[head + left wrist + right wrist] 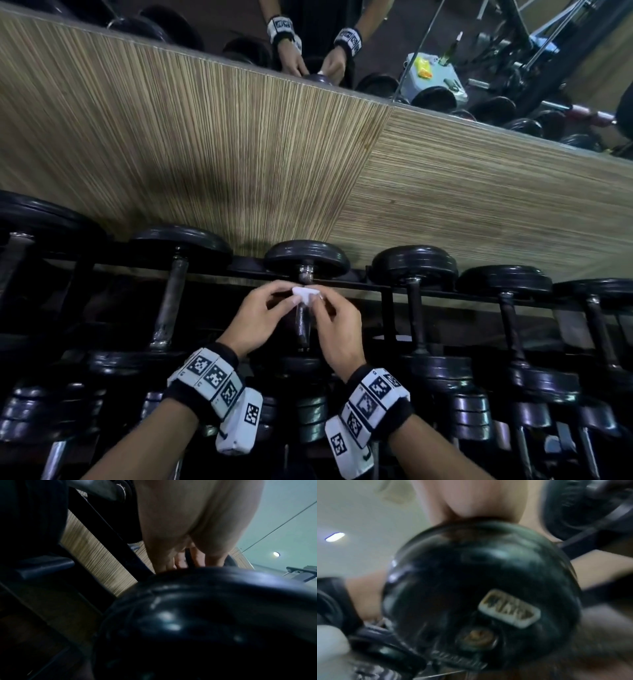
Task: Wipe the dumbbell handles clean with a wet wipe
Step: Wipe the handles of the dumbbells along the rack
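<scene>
Pinching a small white wet wipe (306, 294) between them, the left hand (260, 317) and the right hand (337, 329) meet over the middle dumbbell (306, 274) on the black rack (387, 291); each hand holds an edge of the wipe with thumb and curled fingertips, and the wipe sits against the far end of the dumbbell handle (303, 325), just below the far weight head; the rest of the dark handle shows bare between the two wrists. Both wrists wear black bands carrying white blocks printed with square black markers (214, 377); a second such block sits on the right wrist (373, 394).

More dumbbells lie in a row on either side, handles running away from the person, with another row of weight heads nearer the body; behind the rack stands a striped wooden panel (239, 137), and above it a mirror (496, 51) shows the same two hands and gym equipment.

From the left wrist view, the palm (197, 520) hangs above a blurred black weight head (205, 615), fingertips hidden behind it; from the right wrist view, a round black weight end (479, 588) with a pale worn label fills the picture, and the fingers are hidden behind it.
</scene>
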The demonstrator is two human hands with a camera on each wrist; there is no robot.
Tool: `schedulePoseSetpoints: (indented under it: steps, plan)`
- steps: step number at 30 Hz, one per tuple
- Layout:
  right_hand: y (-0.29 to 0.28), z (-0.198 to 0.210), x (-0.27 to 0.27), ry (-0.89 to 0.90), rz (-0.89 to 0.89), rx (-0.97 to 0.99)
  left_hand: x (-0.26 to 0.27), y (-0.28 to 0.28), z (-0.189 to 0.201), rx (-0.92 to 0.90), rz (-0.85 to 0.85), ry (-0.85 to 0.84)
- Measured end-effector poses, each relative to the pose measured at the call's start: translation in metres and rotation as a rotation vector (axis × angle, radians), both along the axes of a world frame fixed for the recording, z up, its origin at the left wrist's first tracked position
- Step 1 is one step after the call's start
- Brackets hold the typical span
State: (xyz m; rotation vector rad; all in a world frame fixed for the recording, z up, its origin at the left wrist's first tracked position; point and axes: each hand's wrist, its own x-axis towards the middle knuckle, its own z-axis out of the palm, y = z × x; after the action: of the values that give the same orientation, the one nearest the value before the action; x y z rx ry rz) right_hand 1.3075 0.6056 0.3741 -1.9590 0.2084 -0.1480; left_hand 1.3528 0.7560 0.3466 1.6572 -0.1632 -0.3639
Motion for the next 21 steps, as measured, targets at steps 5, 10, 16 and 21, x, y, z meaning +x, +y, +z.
schedulePoseSetpoints:
  steps: [5, 10, 16, 21]
  plan:
    - [0.000, -0.010, 0.000, 0.054, -0.141, 0.121, 0.013, 0.000, -0.005, -0.075, 0.175, 0.122]
    - [-0.002, -0.013, -0.002, 0.097, -0.178, 0.115, 0.038, -0.012, -0.019, -0.034, 0.194, 0.335]
    - [-0.002, -0.016, -0.001, 0.119, -0.158, 0.087, 0.049, -0.019, -0.035, -0.011, 0.016, 0.431]
    - [-0.002, -0.016, -0.001, 0.130, -0.152, 0.084, 0.042, -0.023, -0.019, -0.066, 0.179, 0.298]
